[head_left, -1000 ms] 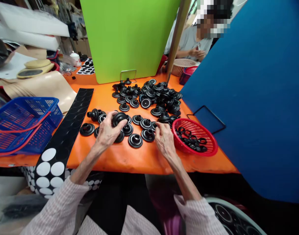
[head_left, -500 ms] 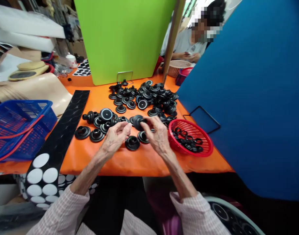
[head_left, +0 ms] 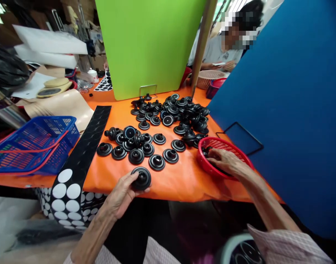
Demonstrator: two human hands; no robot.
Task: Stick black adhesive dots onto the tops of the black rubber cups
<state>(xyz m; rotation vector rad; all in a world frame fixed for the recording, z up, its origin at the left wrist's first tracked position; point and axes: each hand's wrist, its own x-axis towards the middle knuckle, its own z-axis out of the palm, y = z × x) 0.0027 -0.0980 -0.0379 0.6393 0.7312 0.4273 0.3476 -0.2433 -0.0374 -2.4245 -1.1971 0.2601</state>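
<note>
Left hand (head_left: 120, 196) is wrapped around a black rubber flanged piece (head_left: 142, 178) near the front edge of the orange-covered counter (head_left: 179, 189), though I can't quite tell if it's lifted clear. It's a round, matte part with a wide flange and a stepped, hollow neck.

Right hand (head_left: 225, 160) is over the rim of a red plastic basket (head_left: 201, 158), fingers (head_left: 212, 154) down among black rubber rings (head_left: 209, 150). The hand hides most of them, so no idea whether it's actually gripping one.

Lots more flanged pieces (head_left: 168, 121) sit on the counter in two loose groups, a few flipped to show white-and-blue centers. To the left are a long black strip (head_left: 85, 154) with white circles near its end and a blue plastic basket (head_left: 36, 146) with red handles; can't make out anything inside it. Farther back, past a green board (head_left: 148, 44), a person in a grey shirt (head_left: 221, 55) sits by a woven tan basket (head_left: 209, 79).
</note>
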